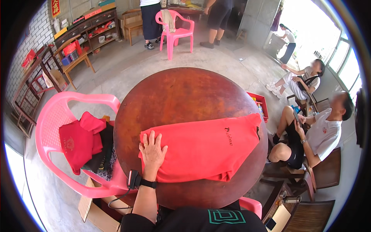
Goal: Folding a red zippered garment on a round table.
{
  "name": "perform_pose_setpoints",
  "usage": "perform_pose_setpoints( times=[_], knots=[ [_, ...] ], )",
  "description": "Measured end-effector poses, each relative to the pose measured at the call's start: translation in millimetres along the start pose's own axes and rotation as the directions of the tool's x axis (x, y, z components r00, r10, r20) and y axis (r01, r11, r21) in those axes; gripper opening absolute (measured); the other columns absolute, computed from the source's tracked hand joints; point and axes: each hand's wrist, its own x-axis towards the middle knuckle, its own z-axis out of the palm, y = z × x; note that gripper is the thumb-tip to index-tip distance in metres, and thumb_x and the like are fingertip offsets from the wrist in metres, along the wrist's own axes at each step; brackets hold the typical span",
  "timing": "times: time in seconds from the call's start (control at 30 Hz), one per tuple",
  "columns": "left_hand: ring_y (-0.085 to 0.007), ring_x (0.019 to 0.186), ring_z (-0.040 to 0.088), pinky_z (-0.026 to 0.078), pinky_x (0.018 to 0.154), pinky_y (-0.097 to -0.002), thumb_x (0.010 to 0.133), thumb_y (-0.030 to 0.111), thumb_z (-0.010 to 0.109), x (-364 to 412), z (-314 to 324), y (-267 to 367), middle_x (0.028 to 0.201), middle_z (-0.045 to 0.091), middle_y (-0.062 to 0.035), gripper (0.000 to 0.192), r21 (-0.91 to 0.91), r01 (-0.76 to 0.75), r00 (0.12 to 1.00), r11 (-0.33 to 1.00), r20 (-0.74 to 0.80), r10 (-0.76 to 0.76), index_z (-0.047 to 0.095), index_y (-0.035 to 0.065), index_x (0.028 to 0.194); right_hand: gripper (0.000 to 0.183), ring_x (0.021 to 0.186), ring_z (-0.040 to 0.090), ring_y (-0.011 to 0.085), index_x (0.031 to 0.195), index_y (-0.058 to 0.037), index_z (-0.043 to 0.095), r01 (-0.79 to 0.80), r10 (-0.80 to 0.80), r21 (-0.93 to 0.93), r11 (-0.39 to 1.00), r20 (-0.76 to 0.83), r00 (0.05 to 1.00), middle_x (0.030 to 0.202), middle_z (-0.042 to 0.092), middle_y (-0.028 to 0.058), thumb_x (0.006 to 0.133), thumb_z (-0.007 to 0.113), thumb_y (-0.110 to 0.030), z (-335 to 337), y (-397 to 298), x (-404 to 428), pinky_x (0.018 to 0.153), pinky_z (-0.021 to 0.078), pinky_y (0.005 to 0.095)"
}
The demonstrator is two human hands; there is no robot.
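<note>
A red garment point(197, 148), folded into a long shape, lies across the round wooden table point(179, 92). Dark lettering runs along its right part, and its right end is uneven, with a small dark patch at the edge. My left hand point(152, 150) rests palm down on the garment's left end, fingers spread, with a ring on one finger. A black strap with a small device point(134, 179) and a cable circles that wrist. My right hand is out of view.
A pink plastic armchair point(55, 127) at the left holds a pile of red and dark clothes point(84, 142). Below it stands an open cardboard box point(98, 213). A red crate point(262, 104) sits beyond the table's right edge. Two seated people point(321, 130) are at the right; others stand farther off.
</note>
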Motion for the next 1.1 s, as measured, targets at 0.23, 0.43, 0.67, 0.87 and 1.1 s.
perform_pose_setpoints(
  times=[0.23, 0.43, 0.67, 0.87, 1.1],
  knots=[
    [-0.0385, 0.139, 0.028, 0.029, 0.105, -0.0635, 0.083, 0.033, 0.069, -1, 1, -1, 0.148, 0.035, -0.0095, 0.058, 0.005, 0.014, 1.000, 1.000, 0.023, -0.014, 0.049, 0.0137, 0.134, 0.019, 0.084, 0.065, 0.0205, 0.104, -0.0087, 0.063, -0.009, 0.008, 0.007, 1.000, 0.030, 1.000, 0.091, 0.068, 0.0044, 0.085, 0.064, -0.011, 2, 2, 2, 0.074, 0.0524, 0.0317],
    [-0.0369, 0.139, 0.028, 0.028, 0.106, -0.0619, 0.083, 0.033, 0.069, -5, -1, -3, 0.148, 0.035, -0.0083, 0.058, 0.000, 0.034, 0.999, 0.999, 0.038, -0.034, 0.050, 0.0154, 0.134, 0.019, 0.084, 0.065, 0.0198, 0.104, -0.0086, 0.063, -0.015, 0.014, 0.005, 1.000, 0.068, 0.998, 0.091, 0.068, 0.0042, 0.085, 0.064, -0.011, -1, 7, 5, 0.074, 0.0524, 0.0314],
    [-0.0388, 0.138, 0.030, 0.030, 0.104, -0.0635, 0.083, 0.034, 0.069, -2, 6, -8, 0.147, 0.036, -0.0098, 0.058, 0.019, -0.011, 1.000, 1.000, -0.021, 0.011, 0.050, 0.0140, 0.134, 0.019, 0.083, 0.065, 0.0190, 0.105, -0.0086, 0.063, -0.006, 0.007, -0.001, 1.000, 0.127, 0.992, 0.091, 0.068, 0.0039, 0.085, 0.064, -0.011, -5, 16, 6, 0.074, 0.0523, 0.0312],
    [-0.0375, 0.138, 0.030, 0.030, 0.104, -0.0637, 0.083, 0.035, 0.069, 4, 2, -10, 0.147, 0.036, -0.0092, 0.058, 0.044, 0.008, 0.999, 0.999, -0.037, -0.006, 0.050, 0.0145, 0.134, 0.019, 0.083, 0.065, 0.0183, 0.105, -0.0086, 0.063, 0.095, -0.074, -0.062, 0.994, 0.274, 0.959, 0.091, 0.068, 0.0036, 0.086, 0.064, -0.012, -20, 18, 8, 0.074, 0.0523, 0.0310],
    [-0.0396, 0.139, 0.028, 0.026, 0.105, -0.0657, 0.082, 0.037, 0.070, 6, 3, -6, 0.148, 0.035, -0.0102, 0.061, 0.081, 0.002, 0.999, 0.997, 0.035, -0.005, 0.050, 0.0146, 0.135, 0.026, 0.088, 0.065, 0.0147, 0.114, -0.0055, 0.061, 0.555, -0.539, -0.284, 0.782, 0.141, 0.831, 0.095, 0.068, 0.0046, 0.088, 0.065, -0.009, -91, -103, -1, 0.078, 0.0514, 0.0295]
  ],
)
